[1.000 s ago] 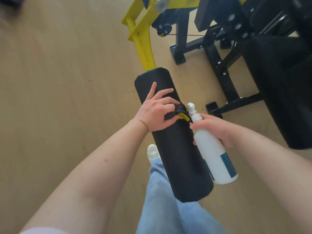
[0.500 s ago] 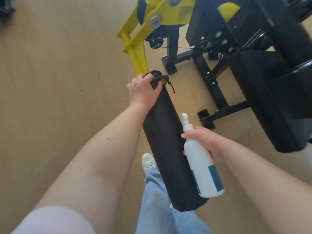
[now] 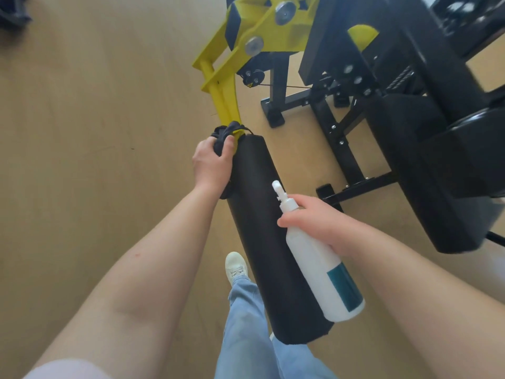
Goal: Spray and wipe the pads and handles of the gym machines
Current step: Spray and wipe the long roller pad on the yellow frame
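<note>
Head view: wiping the far end of the black cylindrical foam pad [image 3: 262, 228].
The left hand's [image 3: 211, 160] fingers clench a bunched dark cloth [image 3: 222, 135] there; the right hand [image 3: 314, 220] grips a white plastic spray bottle [image 3: 322, 269] beside the pad. Best to wrap the cloth round the curve.

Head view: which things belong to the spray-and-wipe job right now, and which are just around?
In the job: left hand gripping the dark cloth at the far end of the roller pad; right hand holding the spray bottle.
Just around: yellow lever arm, black machine frame, large black pad at right, dark object in the top-left corner.
</note>
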{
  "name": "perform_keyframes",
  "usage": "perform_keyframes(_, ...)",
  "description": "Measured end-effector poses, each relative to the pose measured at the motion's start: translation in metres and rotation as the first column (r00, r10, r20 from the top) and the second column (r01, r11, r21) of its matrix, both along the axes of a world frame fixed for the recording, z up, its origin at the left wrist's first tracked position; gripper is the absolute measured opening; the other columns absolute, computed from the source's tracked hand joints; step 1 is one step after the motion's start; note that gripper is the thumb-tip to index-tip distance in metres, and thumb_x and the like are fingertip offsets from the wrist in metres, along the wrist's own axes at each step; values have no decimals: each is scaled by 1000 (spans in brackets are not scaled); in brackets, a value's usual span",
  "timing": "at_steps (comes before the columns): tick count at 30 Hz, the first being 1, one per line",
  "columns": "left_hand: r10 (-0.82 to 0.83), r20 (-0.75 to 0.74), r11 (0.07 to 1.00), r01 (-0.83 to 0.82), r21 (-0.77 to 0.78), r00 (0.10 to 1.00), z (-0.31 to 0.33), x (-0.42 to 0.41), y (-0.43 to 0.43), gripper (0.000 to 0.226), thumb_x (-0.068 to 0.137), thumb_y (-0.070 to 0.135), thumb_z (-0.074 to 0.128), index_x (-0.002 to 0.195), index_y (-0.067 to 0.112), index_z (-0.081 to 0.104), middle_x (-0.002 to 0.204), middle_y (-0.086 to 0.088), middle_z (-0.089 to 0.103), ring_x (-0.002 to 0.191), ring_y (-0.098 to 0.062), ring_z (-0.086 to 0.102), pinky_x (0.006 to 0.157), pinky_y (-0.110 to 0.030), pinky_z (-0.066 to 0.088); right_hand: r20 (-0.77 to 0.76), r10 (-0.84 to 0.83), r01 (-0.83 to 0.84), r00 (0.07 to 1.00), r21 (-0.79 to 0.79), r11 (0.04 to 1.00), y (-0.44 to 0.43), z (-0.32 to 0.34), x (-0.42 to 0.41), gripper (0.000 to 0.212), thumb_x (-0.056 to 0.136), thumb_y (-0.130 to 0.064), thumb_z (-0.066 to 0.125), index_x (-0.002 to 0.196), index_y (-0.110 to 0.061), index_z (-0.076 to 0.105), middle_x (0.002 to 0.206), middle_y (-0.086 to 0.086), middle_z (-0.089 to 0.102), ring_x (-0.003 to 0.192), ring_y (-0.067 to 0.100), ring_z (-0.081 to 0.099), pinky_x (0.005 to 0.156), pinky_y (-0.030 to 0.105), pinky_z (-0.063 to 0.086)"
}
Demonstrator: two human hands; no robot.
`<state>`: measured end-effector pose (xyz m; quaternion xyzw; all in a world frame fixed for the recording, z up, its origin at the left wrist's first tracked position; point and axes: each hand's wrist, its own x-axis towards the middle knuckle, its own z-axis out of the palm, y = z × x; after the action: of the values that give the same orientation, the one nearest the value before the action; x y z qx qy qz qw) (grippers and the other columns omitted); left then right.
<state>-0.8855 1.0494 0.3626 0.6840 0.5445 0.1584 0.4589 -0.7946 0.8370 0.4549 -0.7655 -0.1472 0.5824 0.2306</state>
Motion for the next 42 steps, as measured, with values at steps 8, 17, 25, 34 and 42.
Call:
perform_keyframes(8, 155, 57, 987, -158, 42, 986, 10, -30, 0, 36, 104, 43, 51, 110, 10, 64, 136, 3, 57, 124, -13, 52, 94, -19, 33, -228, -138, 165, 964, 103, 981, 75, -2, 1, 34, 85, -26, 77, 115, -22, 60, 102, 16, 70, 87, 37, 73, 93, 59, 60)
perform_keyframes(17, 270, -1, 958, -268, -104, 963, 7, -68, -15, 42, 103, 55, 46, 101, 14, 56, 88, 7, 58, 92, -23, 58, 80, -35, 43, -319, -291, 295, 902, -37, 955, 85, -5, -7, 44, 93, -29, 74, 127, -13, 52, 96, 19, 71, 79, 35, 76, 73, 46, 65)
perform_keyframes(25, 237, 15, 959, -231, -164, 972, 26, -85, -53, 39, 102, 59, 44, 98, 21, 54, 89, 5, 59, 91, -22, 62, 79, -36, 52, -244, -220, 241, 945, 59, 969, 30, -3, -25, 34, 95, -25, 73, 123, -13, 57, 99, 16, 70, 77, 30, 76, 71, 45, 65)
perform_keyframes(34, 247, 50, 948, -231, -220, 968, 57, -98, -105, 40, 91, 72, 40, 90, 33, 51, 94, -2, 65, 91, -31, 69, 86, -55, 59, -215, -206, 220, 955, 45, 975, -37, 8, -44, 35, 92, -32, 76, 120, -18, 59, 107, 21, 72, 95, 42, 76, 89, 60, 62)
perform_keyframes(42, 256, 4, 926, -244, -289, 967, 72, -117, -153, 41, 99, 65, 42, 112, 26, 49, 104, -6, 64, 94, -30, 70, 85, -51, 62, -275, -139, 145, 951, -1, 989, -91, 28, -53, 34, 95, -26, 73, 123, -15, 58, 97, 20, 72, 80, 34, 76, 74, 48, 65)
